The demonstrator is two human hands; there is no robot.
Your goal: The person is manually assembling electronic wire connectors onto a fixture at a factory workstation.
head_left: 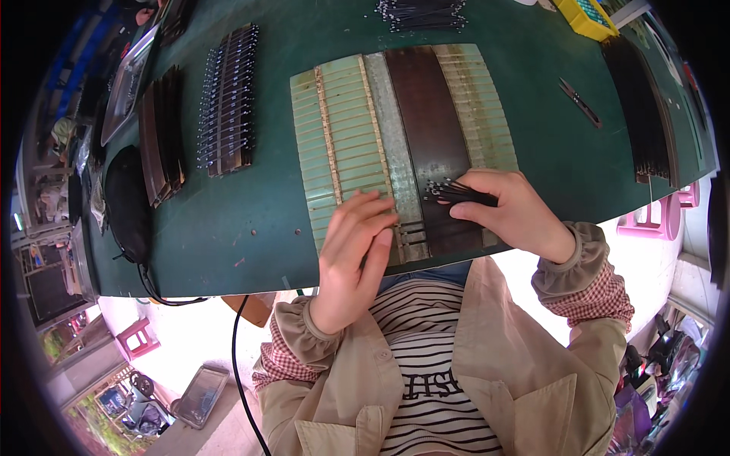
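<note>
A pale green grooved board [346, 140] lies in front of me, with a grey strip [391, 114] and a wide dark brown strip [430, 121] running across its slots. My right hand [517, 209] is closed round a bundle of thin black wires [454, 191] with pale tips, held over the brown strip. My left hand [352, 254] rests at the board's near left part, its fingers bent and thumb close to the index finger. Whether anything is between them is hidden. Beside its fingertips, a few short black pieces [413, 233] lie across the grey strip.
On the green table [266, 205], a strip rack of black wires [230, 102], brown strips [161, 137] and a black pouch-like object [128, 201] stand left. More wires [422, 14] lie at the back. Right are tweezers or snips [580, 102], dark strips [642, 110] and a yellow bin [585, 19].
</note>
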